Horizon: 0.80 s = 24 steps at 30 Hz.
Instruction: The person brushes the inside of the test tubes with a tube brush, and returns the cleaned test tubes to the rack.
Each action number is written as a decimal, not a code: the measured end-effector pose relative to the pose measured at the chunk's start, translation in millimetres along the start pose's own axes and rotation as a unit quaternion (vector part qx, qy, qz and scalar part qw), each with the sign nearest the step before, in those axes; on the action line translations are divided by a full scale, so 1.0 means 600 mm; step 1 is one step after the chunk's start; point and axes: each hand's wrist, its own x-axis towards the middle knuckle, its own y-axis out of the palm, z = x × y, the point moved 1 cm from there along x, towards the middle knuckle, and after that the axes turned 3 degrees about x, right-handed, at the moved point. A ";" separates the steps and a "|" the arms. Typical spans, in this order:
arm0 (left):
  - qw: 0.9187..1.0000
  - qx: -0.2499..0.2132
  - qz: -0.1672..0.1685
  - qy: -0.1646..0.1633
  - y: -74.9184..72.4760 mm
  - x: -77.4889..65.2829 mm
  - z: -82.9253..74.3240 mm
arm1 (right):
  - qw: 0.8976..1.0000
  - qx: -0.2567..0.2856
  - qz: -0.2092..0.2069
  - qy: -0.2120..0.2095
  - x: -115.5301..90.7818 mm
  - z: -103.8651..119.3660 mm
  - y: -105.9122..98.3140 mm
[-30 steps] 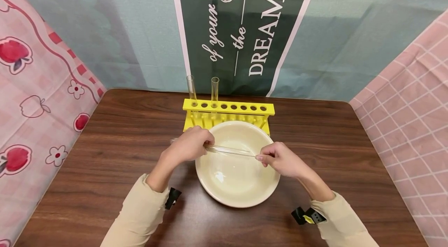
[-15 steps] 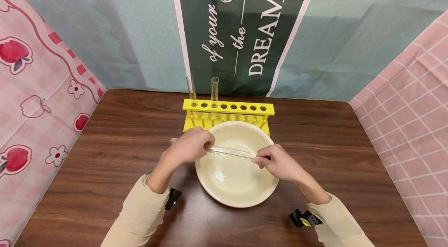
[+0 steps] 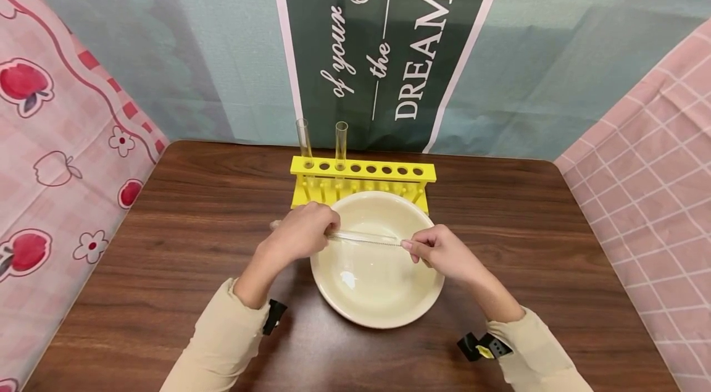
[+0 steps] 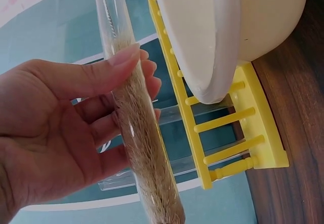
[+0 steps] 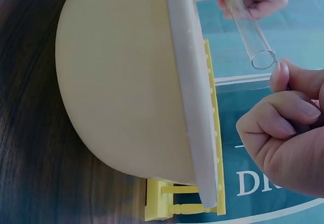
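Note:
My left hand (image 3: 304, 230) grips a clear glass test tube (image 3: 361, 236), held sideways over the cream basin (image 3: 378, 323). Inside the tube is a test tube brush; its brown bristles (image 4: 147, 148) fill the part in and beyond my left hand, in the left wrist view. The brush's twisted wire runs out of the open mouth (image 5: 263, 60). My right hand (image 3: 444, 254) pinches the wire's end between thumb and forefinger, just past the mouth, its other fingers curled in. In the head view my left hand hides the tube's middle.
Right behind the basin stands a yellow test tube rack (image 3: 394, 172). Two more glass tubes, one at the left end (image 3: 303, 144) and another slightly right of it (image 3: 340, 146), stand upright in it. The brown wooden table (image 3: 511, 213) meets a cloth backdrop (image 3: 222, 58).
The right hand has shifted slightly left toward the tube's mouth, dipping and then rising a little, with the wire still pinched. The left hand, basin and rack have stayed in place.

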 end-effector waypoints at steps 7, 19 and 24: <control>1.000 0.004 -0.015 -0.025 0.002 -0.001 -0.007 | 0.991 0.129 0.030 0.018 0.000 0.002 -0.008; 0.996 0.015 -0.082 -0.026 0.010 -0.002 -0.011 | 0.944 0.306 0.117 -0.016 0.002 -0.008 -0.022; 0.994 0.020 -0.106 -0.027 0.008 -0.005 -0.014 | 0.933 0.338 0.125 -0.008 0.002 -0.014 -0.023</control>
